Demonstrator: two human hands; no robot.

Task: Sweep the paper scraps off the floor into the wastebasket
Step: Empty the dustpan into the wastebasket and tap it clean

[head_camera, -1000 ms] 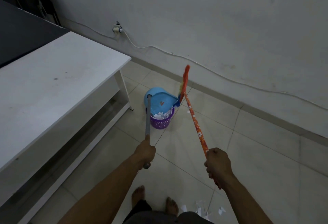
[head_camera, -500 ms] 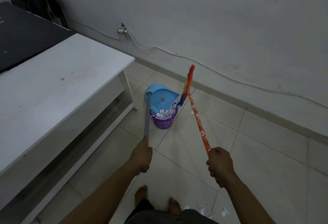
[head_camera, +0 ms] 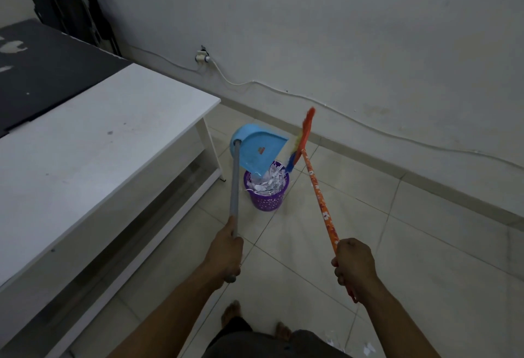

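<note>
A purple wastebasket (head_camera: 267,199) stands on the tiled floor, heaped with white paper scraps (head_camera: 268,180). A light blue dustpan (head_camera: 256,152) is tipped steeply over its rim, its lip down in the basket. My left hand (head_camera: 226,251) grips the dustpan's grey handle (head_camera: 234,187). My right hand (head_camera: 353,262) grips the orange patterned broom handle (head_camera: 320,199). The broom's coloured bristle head (head_camera: 301,141) stands upright beside the dustpan's right edge, above the basket. A few scraps (head_camera: 368,347) lie on the floor at the bottom edge, right of my feet.
A white table (head_camera: 93,145) with a lower shelf fills the left side, its leg close to the basket. A dark surface (head_camera: 42,74) and a black folding chair (head_camera: 68,3) lie behind it. The wall (head_camera: 340,31) carries a cable and a socket (head_camera: 202,57).
The dustpan has tipped up steeper over the basket and the paper heap in the basket has grown. The view has shifted down and back a little.
</note>
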